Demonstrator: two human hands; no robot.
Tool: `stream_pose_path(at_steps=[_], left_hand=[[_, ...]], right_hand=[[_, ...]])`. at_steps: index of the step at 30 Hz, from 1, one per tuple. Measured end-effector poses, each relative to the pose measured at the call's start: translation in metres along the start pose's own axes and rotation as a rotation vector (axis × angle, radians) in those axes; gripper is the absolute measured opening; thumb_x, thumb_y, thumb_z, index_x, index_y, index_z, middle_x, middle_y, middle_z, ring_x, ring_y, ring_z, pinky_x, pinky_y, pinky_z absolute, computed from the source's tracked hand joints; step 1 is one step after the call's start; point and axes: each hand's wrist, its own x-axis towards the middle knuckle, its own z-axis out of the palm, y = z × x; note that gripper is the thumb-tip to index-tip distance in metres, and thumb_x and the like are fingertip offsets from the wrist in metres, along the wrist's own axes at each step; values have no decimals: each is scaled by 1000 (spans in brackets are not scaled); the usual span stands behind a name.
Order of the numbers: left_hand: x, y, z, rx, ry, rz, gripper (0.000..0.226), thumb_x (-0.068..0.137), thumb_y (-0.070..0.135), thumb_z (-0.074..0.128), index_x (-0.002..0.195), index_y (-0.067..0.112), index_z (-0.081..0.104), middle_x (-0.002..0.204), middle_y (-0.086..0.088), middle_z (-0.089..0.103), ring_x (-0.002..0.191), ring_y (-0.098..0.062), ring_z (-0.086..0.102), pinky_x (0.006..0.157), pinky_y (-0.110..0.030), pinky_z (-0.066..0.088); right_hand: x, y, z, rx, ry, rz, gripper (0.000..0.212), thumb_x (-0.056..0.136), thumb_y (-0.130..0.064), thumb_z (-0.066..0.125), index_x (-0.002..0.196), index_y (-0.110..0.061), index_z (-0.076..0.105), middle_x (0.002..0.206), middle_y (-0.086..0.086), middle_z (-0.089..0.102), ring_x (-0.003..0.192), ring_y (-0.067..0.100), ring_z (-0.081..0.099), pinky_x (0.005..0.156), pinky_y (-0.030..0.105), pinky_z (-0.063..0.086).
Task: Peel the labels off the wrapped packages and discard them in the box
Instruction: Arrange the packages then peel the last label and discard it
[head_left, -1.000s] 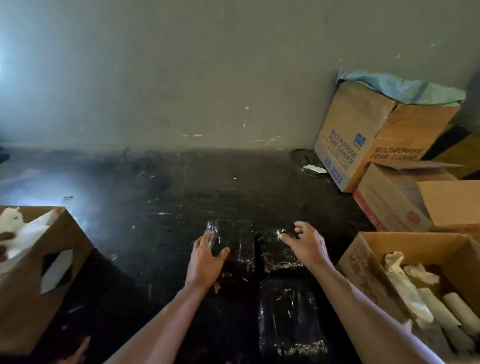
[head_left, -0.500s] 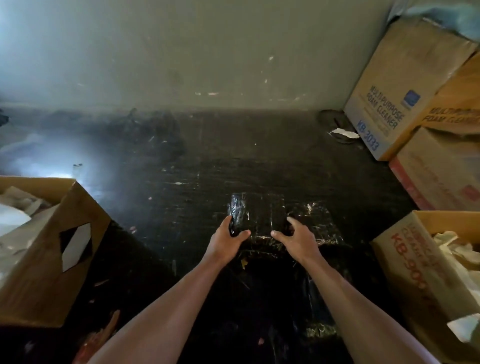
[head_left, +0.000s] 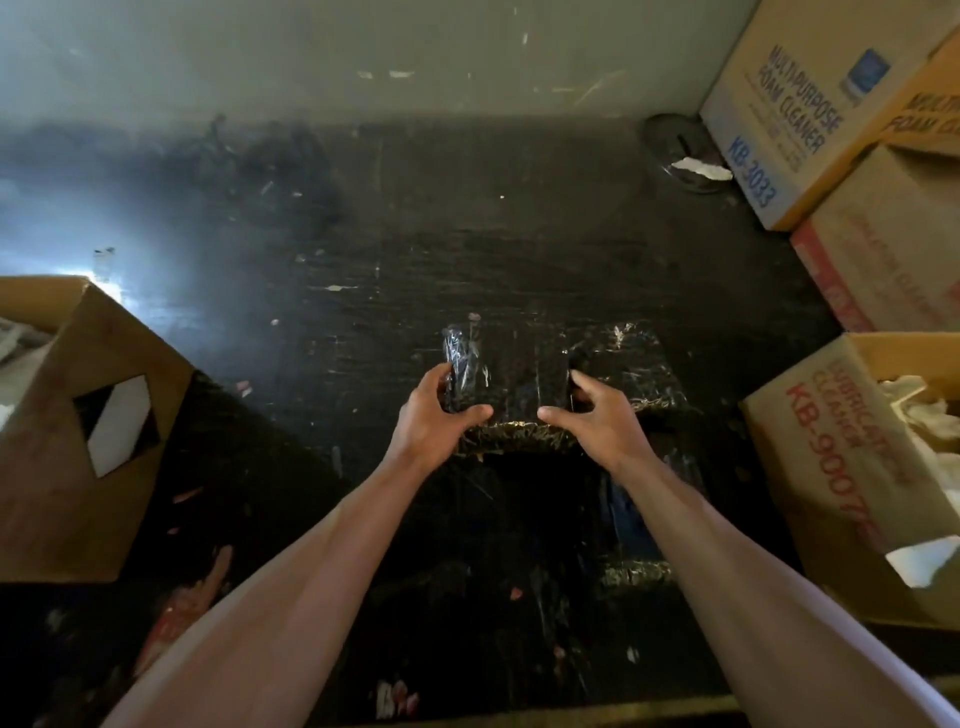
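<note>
A black package wrapped in shiny film (head_left: 511, 382) is held just above the dark floor at centre. My left hand (head_left: 434, 421) grips its left near corner, thumb under the near edge. My right hand (head_left: 597, 415) grips its right side, fingers curled on the edge. A second wrapped package (head_left: 641, 371) lies right behind it on the floor, and another (head_left: 631, 530) lies nearer me, partly hidden by my right forearm. No label shows on the held package. An open cardboard box (head_left: 826, 467) with crumpled pale paper stands at right.
Another open cardboard box (head_left: 104, 431) with white paper stands at left. Stacked "Multipurpose Foam Cleaner" cartons (head_left: 789, 119) fill the back right corner against the grey wall. A round dark dish (head_left: 685, 156) with a white scrap lies by them. Small scraps litter the floor.
Both hands closed in from two separate packages onto the left one and lifted its near edge. My head moved forward and tilted down, so the boxes shifted outward.
</note>
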Motion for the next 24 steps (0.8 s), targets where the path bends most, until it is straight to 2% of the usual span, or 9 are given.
stream_pose_path(at_steps=[4,8,12,17,21,24], left_hand=[[-46,-16,6,5,14,3,87,73,42,85,147,27,40,133,7,58,119,-14,57,101,-38,47],[-89,-33,16,-24,43,-17,82,73,39,86,143,27,44,129,7,59,109,-10,59,88,-27,46],[-120,-50,23,-35,57,-36,76,76,35,84,141,27,47,130,7,57,107,-8,56,80,-24,43],[-134,-68,32,-50,42,-59,77,78,32,83,144,26,44,136,4,55,110,-9,56,85,-28,44],[-134,-78,39,-30,33,-93,76,80,30,82,145,24,42,136,4,54,94,1,55,74,-21,42],[-137,-80,43,1,32,-100,76,82,32,80,146,23,40,134,4,56,105,-8,56,84,-27,46]], right_hand=[[-45,11,2,-5,-20,1,89,78,-35,83,152,-11,38,152,5,47,140,19,42,114,36,32],[-86,30,6,-1,-20,1,92,75,-37,85,151,-12,40,149,7,51,138,20,46,112,34,34],[-109,43,12,-63,-39,-18,91,75,-39,85,150,-10,41,148,9,52,137,23,47,111,36,37],[-117,58,26,-129,-52,-2,90,75,-40,84,149,-10,43,146,12,53,134,26,50,111,38,41],[-116,64,36,-199,-50,-13,85,79,-37,82,149,-8,43,145,13,54,131,26,53,107,37,43],[-116,65,40,-250,-38,-23,79,84,-31,79,148,-4,42,142,15,56,127,25,57,102,33,45]])
